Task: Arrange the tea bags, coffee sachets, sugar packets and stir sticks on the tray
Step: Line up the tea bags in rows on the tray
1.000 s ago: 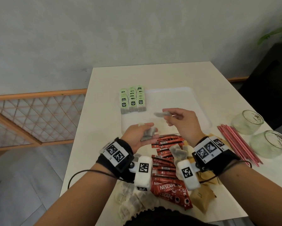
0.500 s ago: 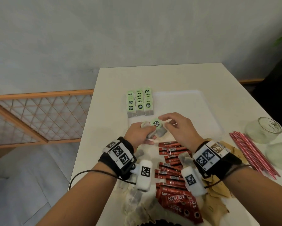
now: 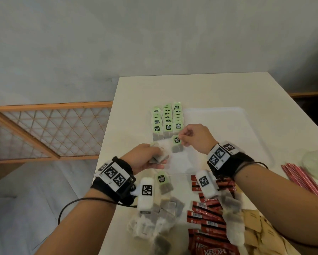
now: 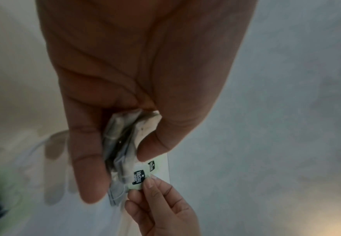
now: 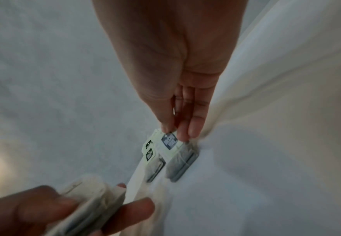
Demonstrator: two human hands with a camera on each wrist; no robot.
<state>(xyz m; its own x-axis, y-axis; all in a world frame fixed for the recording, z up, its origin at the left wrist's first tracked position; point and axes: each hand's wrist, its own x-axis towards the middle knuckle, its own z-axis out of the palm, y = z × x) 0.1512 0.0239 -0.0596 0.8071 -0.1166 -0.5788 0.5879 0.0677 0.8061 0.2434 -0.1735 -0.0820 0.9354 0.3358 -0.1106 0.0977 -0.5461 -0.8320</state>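
Mid-frame, right hand (image 3: 195, 138) pinches a tea bag (image 3: 177, 144) by its tag over the tray (image 3: 228, 129) — left hand (image 3: 145, 157) clutches spare bags (image 3: 157, 159).

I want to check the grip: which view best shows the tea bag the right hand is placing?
Right wrist: the tea bag fills mid-frame, its tag pinched by the right hand. Head view shows it small; left wrist shows mostly its tag.

Desk (image 3: 200, 89), off-white, rectangular. On it: white tray (image 3: 228, 126) at centre; loose tea bags (image 3: 160, 214) near front edge; red coffee sachets (image 3: 206, 218) beside them; brown sugar packets (image 3: 261, 229); red stir sticks (image 3: 305, 181); glass jar (image 3: 316, 162) at right.
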